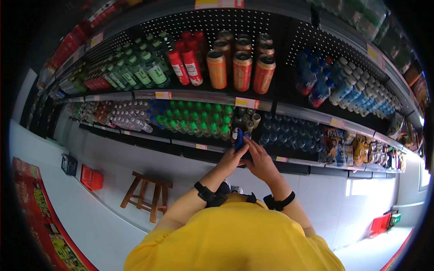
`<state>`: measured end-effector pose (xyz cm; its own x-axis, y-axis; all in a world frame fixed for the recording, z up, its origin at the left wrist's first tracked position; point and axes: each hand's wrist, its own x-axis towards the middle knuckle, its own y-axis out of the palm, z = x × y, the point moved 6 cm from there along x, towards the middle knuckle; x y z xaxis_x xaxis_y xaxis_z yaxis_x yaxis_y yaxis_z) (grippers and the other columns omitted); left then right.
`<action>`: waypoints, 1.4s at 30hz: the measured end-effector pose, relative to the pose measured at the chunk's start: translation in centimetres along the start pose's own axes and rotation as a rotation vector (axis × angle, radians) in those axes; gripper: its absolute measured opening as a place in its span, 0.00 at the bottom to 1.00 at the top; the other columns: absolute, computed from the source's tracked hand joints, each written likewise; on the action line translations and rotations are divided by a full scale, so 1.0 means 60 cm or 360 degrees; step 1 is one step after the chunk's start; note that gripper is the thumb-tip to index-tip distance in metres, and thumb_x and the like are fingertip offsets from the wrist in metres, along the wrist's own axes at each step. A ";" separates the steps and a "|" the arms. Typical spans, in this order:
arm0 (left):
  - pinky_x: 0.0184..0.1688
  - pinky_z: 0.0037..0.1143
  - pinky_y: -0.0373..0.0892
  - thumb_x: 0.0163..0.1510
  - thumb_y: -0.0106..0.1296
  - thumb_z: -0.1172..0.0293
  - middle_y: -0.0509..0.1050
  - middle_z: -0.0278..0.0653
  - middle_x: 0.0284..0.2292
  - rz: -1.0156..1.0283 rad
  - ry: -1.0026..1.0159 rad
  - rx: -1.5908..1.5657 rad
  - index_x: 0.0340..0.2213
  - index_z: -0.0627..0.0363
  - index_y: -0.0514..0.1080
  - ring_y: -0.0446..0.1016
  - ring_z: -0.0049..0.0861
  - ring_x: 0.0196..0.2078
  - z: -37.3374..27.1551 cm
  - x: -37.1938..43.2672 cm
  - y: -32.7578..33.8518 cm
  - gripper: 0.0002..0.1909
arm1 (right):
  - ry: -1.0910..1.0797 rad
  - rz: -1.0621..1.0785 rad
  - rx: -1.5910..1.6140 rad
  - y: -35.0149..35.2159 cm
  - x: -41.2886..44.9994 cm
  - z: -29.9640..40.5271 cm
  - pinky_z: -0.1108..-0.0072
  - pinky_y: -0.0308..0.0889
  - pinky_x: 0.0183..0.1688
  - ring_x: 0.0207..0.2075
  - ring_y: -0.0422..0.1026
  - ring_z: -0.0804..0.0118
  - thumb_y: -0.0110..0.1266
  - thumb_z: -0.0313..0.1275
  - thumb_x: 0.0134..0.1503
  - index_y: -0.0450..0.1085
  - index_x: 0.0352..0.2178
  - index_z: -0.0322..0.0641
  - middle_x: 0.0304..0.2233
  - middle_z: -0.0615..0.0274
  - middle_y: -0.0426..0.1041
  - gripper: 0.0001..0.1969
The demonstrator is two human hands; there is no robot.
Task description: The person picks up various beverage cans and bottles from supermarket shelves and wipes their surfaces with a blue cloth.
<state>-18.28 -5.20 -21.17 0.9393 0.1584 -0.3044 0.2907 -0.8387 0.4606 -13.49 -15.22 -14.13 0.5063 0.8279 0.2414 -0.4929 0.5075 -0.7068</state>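
Observation:
In front of the lower shelf my left hand (231, 160) is closed around a blue item (239, 139), which looks like cloth or soft packaging. My right hand (260, 156) meets it from the other side, its fingers stretched over the left fingertips. Whether the right hand also grips is hidden. Something dark shows between the palms, too covered to name. Just beyond the hands stand several cans with pale tops (255, 119). Green-capped bottles (203, 127) fill the shelf to their left, and dark blue-capped bottles (291, 133) stand to the right.
Above, the middle shelf (203, 93) carries orange and red cans (242, 71), red spray-shaped cans (192, 67) and green-labelled bottles (156, 71). Snack bags (360, 149) sit at the lower right. On the floor are a wooden stool (149, 189) and a red basket (91, 178).

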 end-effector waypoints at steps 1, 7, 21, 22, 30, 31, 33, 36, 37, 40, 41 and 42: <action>0.39 0.24 0.74 0.61 0.49 0.53 0.72 0.37 0.44 -0.0114 -0.0004 0.0203 0.51 0.61 0.65 0.74 0.22 0.44 -0.007 -0.010 -0.015 0.26 | -0.0047 -0.0023 0.0068 0.012 0.002 0.000 0.64 0.65 0.53 0.54 0.65 0.44 0.57 0.26 0.52 0.53 0.62 0.43 0.59 0.48 0.60 0.36; 0.36 0.24 0.77 0.62 0.49 0.57 0.74 0.40 0.39 -0.0351 0.0038 0.0867 0.48 0.68 0.66 0.77 0.24 0.37 -0.017 -0.040 -0.076 0.24 | 0.0008 0.0167 0.0103 0.035 0.002 -0.001 0.65 0.72 0.42 0.44 0.73 0.44 0.56 0.27 0.53 0.53 0.62 0.50 0.53 0.48 0.68 0.36; 0.39 0.28 0.73 0.50 0.61 0.69 0.79 0.47 0.36 -0.0526 0.0438 0.1745 0.47 0.60 0.71 0.79 0.35 0.37 -0.088 -0.093 -0.080 0.22 | 0.0016 0.0355 0.0315 0.010 0.005 0.012 0.67 0.71 0.39 0.40 0.74 0.46 0.60 0.25 0.50 0.63 0.56 0.52 0.44 0.52 0.74 0.30; 0.38 0.29 0.73 0.49 0.61 0.69 0.79 0.45 0.34 -0.0545 0.0402 0.1685 0.45 0.59 0.72 0.80 0.34 0.35 -0.083 -0.090 -0.082 0.21 | 0.0009 0.0319 0.0306 0.008 0.003 0.012 0.68 0.71 0.37 0.38 0.75 0.47 0.60 0.26 0.51 0.64 0.54 0.49 0.40 0.51 0.75 0.28; 0.27 0.30 0.72 0.49 0.61 0.57 0.77 0.49 0.25 -0.0475 0.0238 0.1509 0.42 0.64 0.70 0.78 0.34 0.22 -0.088 -0.095 -0.066 0.25 | 0.0000 0.0230 0.0074 0.016 -0.019 -0.014 0.67 0.70 0.30 0.30 0.75 0.48 0.59 0.31 0.54 0.68 0.42 0.40 0.29 0.50 0.75 0.15; 0.28 0.32 0.72 0.48 0.61 0.56 0.77 0.50 0.25 -0.0491 0.0188 0.1587 0.42 0.64 0.70 0.78 0.37 0.23 -0.101 -0.097 -0.068 0.26 | 0.0043 0.0262 0.0040 0.019 -0.020 -0.020 0.67 0.69 0.29 0.29 0.75 0.48 0.59 0.33 0.53 0.68 0.41 0.39 0.28 0.50 0.75 0.15; 0.32 0.38 0.71 0.46 0.60 0.51 0.76 0.55 0.26 -0.0545 0.0423 0.1880 0.41 0.63 0.70 0.76 0.49 0.29 -0.091 -0.090 -0.060 0.28 | 0.0075 0.0210 0.0031 0.017 -0.032 -0.031 0.68 0.69 0.28 0.27 0.75 0.50 0.62 0.33 0.51 0.68 0.40 0.39 0.26 0.51 0.75 0.16; 0.35 0.35 0.72 0.45 0.61 0.54 0.77 0.50 0.29 -0.0397 0.0540 0.1757 0.41 0.59 0.71 0.77 0.46 0.32 -0.083 -0.077 -0.056 0.26 | 0.0132 0.0173 0.0085 0.016 -0.042 -0.037 0.70 0.70 0.29 0.28 0.76 0.55 0.62 0.31 0.51 0.68 0.41 0.39 0.28 0.54 0.76 0.17; 0.37 0.33 0.72 0.45 0.62 0.54 0.77 0.46 0.30 -0.0338 0.0538 0.1702 0.42 0.58 0.71 0.77 0.43 0.33 -0.087 -0.078 -0.052 0.27 | 0.0058 0.0050 0.0227 0.012 -0.039 -0.032 0.71 0.70 0.30 0.29 0.76 0.56 0.62 0.31 0.51 0.67 0.42 0.38 0.29 0.55 0.76 0.18; 0.43 0.35 0.70 0.44 0.62 0.64 0.73 0.48 0.41 -0.0180 0.0782 0.1864 0.44 0.58 0.69 0.74 0.44 0.43 -0.086 -0.074 -0.027 0.25 | -0.0046 -0.0097 0.0315 0.007 -0.034 -0.026 0.72 0.71 0.33 0.32 0.76 0.58 0.63 0.31 0.50 0.66 0.44 0.37 0.33 0.55 0.76 0.21; 0.44 0.35 0.70 0.44 0.62 0.67 0.72 0.48 0.41 -0.0143 0.0929 0.1867 0.44 0.58 0.68 0.73 0.46 0.44 -0.078 -0.072 -0.022 0.25 | -0.0062 -0.0123 0.0258 0.006 -0.033 -0.022 0.72 0.71 0.34 0.34 0.76 0.58 0.64 0.32 0.49 0.66 0.45 0.36 0.35 0.55 0.76 0.23; 0.45 0.36 0.69 0.43 0.62 0.72 0.71 0.49 0.41 0.0041 0.0834 0.1908 0.46 0.59 0.65 0.72 0.47 0.45 -0.070 -0.065 -0.008 0.27 | 0.0039 -0.0095 0.0280 -0.003 -0.030 -0.002 0.72 0.71 0.33 0.32 0.76 0.56 0.64 0.31 0.48 0.65 0.44 0.34 0.33 0.53 0.75 0.23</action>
<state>-21.34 -3.21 -16.70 0.9800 0.0903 0.1774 0.1851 -0.7410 -0.6455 -14.24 -16.83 -14.50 0.5541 0.7903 0.2616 -0.5766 0.5910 -0.5641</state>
